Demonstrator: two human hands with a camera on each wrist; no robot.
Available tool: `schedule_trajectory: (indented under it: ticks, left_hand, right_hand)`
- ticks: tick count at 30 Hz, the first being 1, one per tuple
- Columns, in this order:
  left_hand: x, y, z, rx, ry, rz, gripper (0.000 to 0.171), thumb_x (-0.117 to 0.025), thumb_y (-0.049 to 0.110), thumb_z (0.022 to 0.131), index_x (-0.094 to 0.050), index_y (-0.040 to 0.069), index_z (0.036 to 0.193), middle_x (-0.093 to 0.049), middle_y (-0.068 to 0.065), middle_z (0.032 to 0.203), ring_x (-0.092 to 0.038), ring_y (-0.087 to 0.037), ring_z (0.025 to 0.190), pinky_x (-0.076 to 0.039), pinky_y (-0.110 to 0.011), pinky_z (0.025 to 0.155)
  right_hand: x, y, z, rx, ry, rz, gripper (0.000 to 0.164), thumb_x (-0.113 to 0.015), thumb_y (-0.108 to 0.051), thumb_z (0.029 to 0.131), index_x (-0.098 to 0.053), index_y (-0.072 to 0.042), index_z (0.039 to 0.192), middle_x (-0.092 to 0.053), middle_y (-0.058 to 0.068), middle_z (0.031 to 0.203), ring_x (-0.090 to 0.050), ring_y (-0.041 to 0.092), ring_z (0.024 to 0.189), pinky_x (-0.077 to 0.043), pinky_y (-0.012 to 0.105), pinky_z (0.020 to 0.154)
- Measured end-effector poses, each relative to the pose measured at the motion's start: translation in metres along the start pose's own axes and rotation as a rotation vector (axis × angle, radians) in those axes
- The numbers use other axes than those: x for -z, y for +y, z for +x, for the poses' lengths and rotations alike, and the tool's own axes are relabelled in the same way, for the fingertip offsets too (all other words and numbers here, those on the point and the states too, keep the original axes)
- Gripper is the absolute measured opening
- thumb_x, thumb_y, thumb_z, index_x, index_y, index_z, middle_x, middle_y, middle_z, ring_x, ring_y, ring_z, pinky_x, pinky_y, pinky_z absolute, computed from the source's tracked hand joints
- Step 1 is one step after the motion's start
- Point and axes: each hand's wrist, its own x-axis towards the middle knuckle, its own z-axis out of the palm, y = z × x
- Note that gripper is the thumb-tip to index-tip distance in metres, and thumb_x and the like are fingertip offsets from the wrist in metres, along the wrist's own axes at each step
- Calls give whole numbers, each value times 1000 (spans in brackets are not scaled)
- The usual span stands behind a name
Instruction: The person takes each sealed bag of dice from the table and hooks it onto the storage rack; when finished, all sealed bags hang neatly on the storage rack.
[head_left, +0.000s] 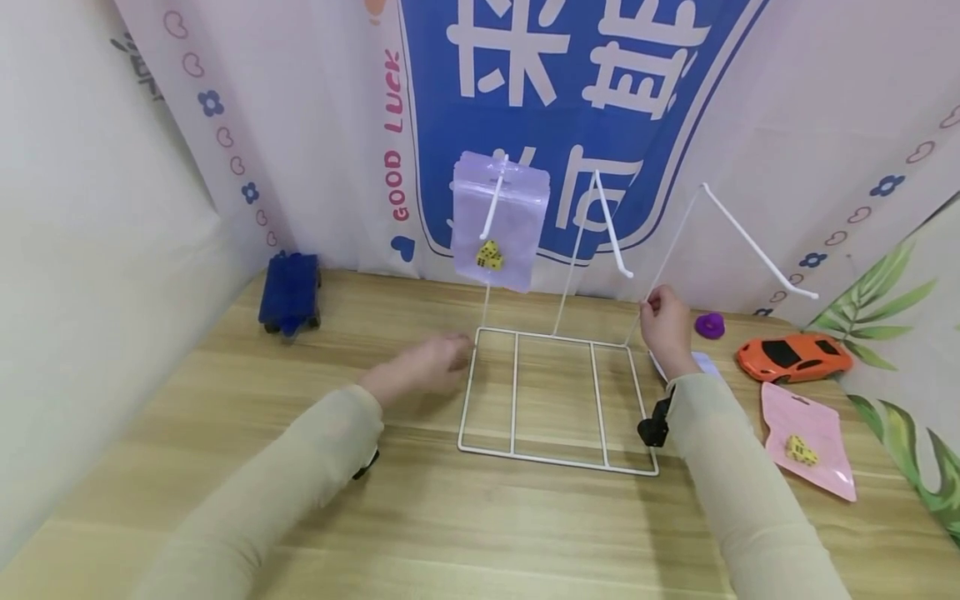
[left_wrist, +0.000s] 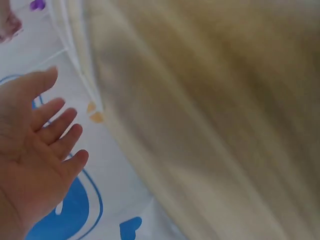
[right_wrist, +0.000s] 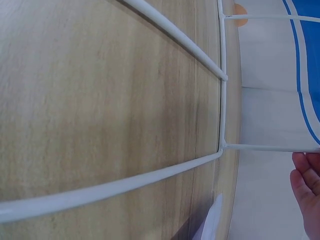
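Note:
A white wire display rack (head_left: 512,452) stands on the table, with three uprights that end in forward-slanting hooks. On the left hook hangs a lilac zip bag (head_left: 517,223) with yellow dice (head_left: 490,255) on its front. My right hand (head_left: 667,327) pinches the rack's right upright (right_wrist: 265,148) between thumb and fingers, a little above the base. Blurred in the head view, my left hand (head_left: 420,365) is beside the base's left rail; the left wrist view shows that hand (left_wrist: 42,145) with its fingers spread and nothing in it. The middle and right hooks carry nothing.
Right of the rack lie a pale packet (head_left: 707,363), partly behind my right wrist, a purple knob-like piece (head_left: 709,326), an orange toy car (head_left: 795,358) and a pink zip bag (head_left: 817,425) with yellow dice. A blue toy vehicle (head_left: 290,292) is at the back left. A printed curtain (head_left: 322,167) hangs behind.

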Motion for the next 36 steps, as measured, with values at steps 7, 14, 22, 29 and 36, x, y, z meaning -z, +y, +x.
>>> schedule_trajectory:
  ticks: [7, 14, 22, 29, 36]
  left_hand:
    - [-22, 11, 9, -138, -77, 200, 52, -64, 27, 85, -51, -8, 122, -48, -24, 128, -45, -35, 118, -35, -41, 102]
    - [-24, 15, 14, -108, -94, 220, 53, -63, 30, 86, -52, -8, 122, -48, -22, 129, -45, -33, 120, -35, -39, 102]
    - [-17, 8, 7, -87, -71, 199, 40, -62, 18, 87, -56, -8, 117, -51, -22, 125, -48, -34, 116, -38, -41, 99]
    - [-7, 3, 4, -97, -58, 198, 33, -58, 8, 86, -57, -9, 115, -52, -24, 123, -49, -37, 114, -39, -43, 98]
    - [-17, 8, 8, -133, -53, 216, 34, -59, 7, 85, -57, -9, 116, -53, -24, 122, -49, -37, 113, -40, -44, 96]
  right_hand:
    - [9, 9, -3, -30, -1, -15, 9, -49, 0, 86, -50, 8, 89, -58, 24, 82, -54, 35, 76, -45, 41, 69]
    - [16, 18, -1, -43, -37, 57, 12, -51, -2, 88, -52, 9, 92, -59, 23, 84, -55, 19, 70, -46, 23, 65]
    - [52, 49, -10, -157, -265, -75, 31, -48, -18, 94, -52, 11, 105, -57, 26, 96, -57, 34, 86, -49, 31, 73]
    - [82, 68, -31, -259, -602, -449, 72, -52, -49, 88, -43, 16, 119, -51, 33, 109, -50, 44, 99, -41, 55, 85]
    - [81, 74, -48, -361, -621, -456, 90, -59, -54, 81, -30, 16, 131, -38, 37, 127, -39, 48, 115, -32, 56, 97]
